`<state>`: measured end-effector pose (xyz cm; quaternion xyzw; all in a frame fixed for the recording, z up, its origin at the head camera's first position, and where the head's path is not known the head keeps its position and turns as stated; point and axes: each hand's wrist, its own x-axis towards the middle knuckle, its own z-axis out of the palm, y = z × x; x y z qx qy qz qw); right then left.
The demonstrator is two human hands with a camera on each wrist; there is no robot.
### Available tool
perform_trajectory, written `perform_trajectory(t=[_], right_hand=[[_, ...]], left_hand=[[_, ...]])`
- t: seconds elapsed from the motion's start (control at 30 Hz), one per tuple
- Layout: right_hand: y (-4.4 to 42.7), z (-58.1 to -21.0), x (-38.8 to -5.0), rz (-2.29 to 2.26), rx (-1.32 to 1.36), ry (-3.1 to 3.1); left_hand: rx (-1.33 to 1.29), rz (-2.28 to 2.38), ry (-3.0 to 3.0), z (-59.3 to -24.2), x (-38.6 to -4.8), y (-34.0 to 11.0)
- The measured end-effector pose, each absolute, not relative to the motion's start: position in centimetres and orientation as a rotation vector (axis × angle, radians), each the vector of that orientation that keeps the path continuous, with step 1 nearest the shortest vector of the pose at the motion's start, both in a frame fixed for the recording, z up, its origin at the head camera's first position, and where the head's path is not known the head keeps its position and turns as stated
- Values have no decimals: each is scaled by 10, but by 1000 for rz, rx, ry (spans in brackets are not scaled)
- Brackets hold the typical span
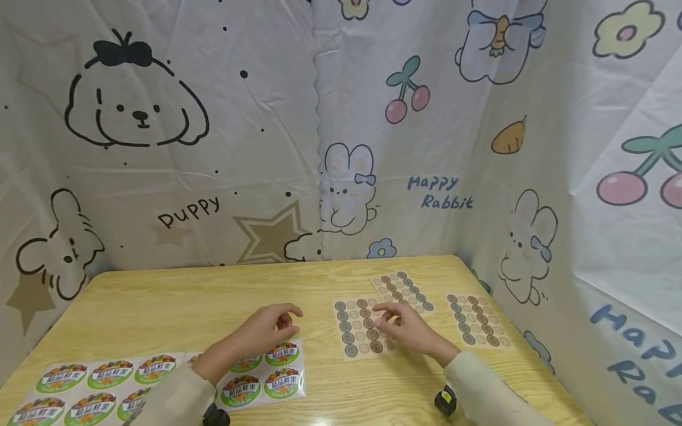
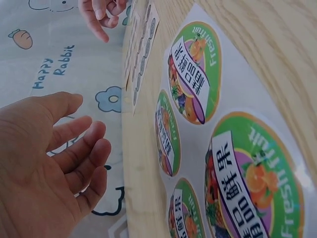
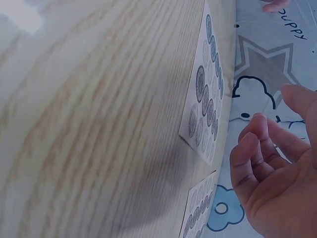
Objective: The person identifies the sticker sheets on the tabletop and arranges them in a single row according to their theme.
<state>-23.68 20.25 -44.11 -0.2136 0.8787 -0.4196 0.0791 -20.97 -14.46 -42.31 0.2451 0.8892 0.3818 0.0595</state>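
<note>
The left hand (image 1: 261,332) hovers over the back right part of a sheet of round fruit stickers (image 1: 262,378), its fingers loosely bent with nothing between them. In the left wrist view the same hand (image 2: 59,163) shows an empty palm beside the green-rimmed fruit stickers (image 2: 195,72). Above the right side of a sheet of small round stickers (image 1: 358,331) is the right hand (image 1: 412,331), fingers loosely bent and holding nothing. The right wrist view shows this hand (image 3: 277,173) beside that sheet (image 3: 203,94), apart from it.
Another sheet of small round stickers (image 1: 405,287) lies behind the right hand, and one more (image 1: 478,319) lies at the right. At the front left is a further sheet of fruit stickers (image 1: 110,374). A printed cloth (image 1: 256,118) hangs around the wooden table (image 1: 186,302).
</note>
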Motion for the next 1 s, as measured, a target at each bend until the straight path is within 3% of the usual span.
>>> perform_trajectory(t=[1.0], right_hand=[[221,-450,-254,-1116,-576,2730]], left_hand=[[692,1145,2628,-437,-231,-97]])
